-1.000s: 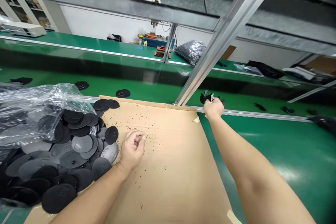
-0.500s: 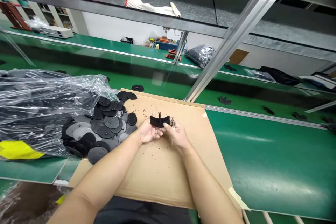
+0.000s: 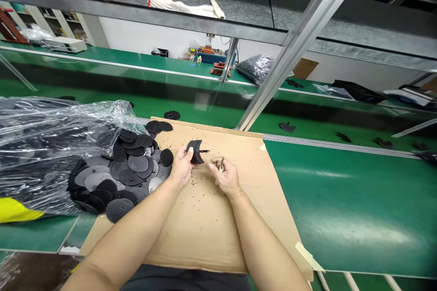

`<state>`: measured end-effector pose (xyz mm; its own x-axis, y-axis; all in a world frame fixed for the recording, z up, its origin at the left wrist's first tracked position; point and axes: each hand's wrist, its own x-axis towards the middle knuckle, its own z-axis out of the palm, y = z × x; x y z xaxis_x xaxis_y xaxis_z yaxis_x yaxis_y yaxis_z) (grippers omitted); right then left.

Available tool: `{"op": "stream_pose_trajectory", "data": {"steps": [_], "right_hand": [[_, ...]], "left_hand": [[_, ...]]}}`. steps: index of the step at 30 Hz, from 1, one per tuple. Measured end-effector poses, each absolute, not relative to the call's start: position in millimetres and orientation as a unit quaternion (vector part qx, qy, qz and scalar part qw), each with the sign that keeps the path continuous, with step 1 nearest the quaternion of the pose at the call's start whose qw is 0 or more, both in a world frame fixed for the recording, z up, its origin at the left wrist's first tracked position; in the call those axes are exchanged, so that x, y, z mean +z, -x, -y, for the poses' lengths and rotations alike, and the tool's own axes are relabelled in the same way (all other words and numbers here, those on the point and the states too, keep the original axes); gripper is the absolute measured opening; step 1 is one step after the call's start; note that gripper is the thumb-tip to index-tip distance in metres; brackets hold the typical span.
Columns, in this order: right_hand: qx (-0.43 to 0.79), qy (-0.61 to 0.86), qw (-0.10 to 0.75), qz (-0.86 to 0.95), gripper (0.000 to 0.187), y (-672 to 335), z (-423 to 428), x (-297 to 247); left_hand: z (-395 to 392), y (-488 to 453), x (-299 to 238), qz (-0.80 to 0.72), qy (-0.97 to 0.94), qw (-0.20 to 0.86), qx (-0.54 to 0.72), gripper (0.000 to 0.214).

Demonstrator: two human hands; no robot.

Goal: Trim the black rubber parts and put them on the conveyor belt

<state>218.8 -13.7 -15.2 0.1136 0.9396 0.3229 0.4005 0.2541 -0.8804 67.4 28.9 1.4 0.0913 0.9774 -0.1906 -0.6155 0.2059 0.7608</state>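
My left hand (image 3: 181, 171) is closed on a black curved plastic part (image 3: 195, 150) with a thin sprue pin sticking out to the right, held above a sheet of brown cardboard (image 3: 218, 223). My right hand (image 3: 224, 175) sits just right of it, fingers curled round a small metal tool (image 3: 221, 164) that I cannot make out clearly. The two hands are a short gap apart. Left of my left hand lies a heap of black round plastic discs (image 3: 126, 173), spilling from a clear plastic bag (image 3: 51, 141).
Tiny black trimmings dot the cardboard. Green conveyor belts (image 3: 344, 209) run right and beyond, with loose black parts (image 3: 287, 126) on the far belt. A slanted aluminium post (image 3: 290, 50) rises from the cardboard's far edge. A shelf overhead holds gloves (image 3: 184, 5) and a red bin.
My right hand came back from the far belt with a black part. Both hands met over the cardboard; now the left hand alone holds the part, turned on edge, and the right has drawn away.
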Motion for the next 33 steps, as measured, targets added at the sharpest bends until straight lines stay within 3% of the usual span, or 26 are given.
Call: {"op": "stream_pose_trajectory", "data": {"steps": [6, 11, 18, 33], "right_hand": [[0.164, 0.617, 0.418, 0.646, 0.037, -228, 16, -3], [0.135, 0.588, 0.323, 0.729, 0.048, -229, 21, 1], [0.016, 0.561, 0.356, 0.747, 0.046, -223, 19, -1], [-0.014, 0.562, 0.323, 0.761, 0.037, -227, 17, -5]], "left_hand": [[-28, -66, 4, -0.348, -0.265, 0.679, 0.590, 0.031], [-28, -63, 8, -0.372, -0.234, 0.701, 0.562, 0.026], [-27, -62, 12, -0.389, -0.227, 0.704, 0.549, 0.021], [-25, -63, 12, -0.375, -0.231, 0.714, 0.544, 0.022]]}}
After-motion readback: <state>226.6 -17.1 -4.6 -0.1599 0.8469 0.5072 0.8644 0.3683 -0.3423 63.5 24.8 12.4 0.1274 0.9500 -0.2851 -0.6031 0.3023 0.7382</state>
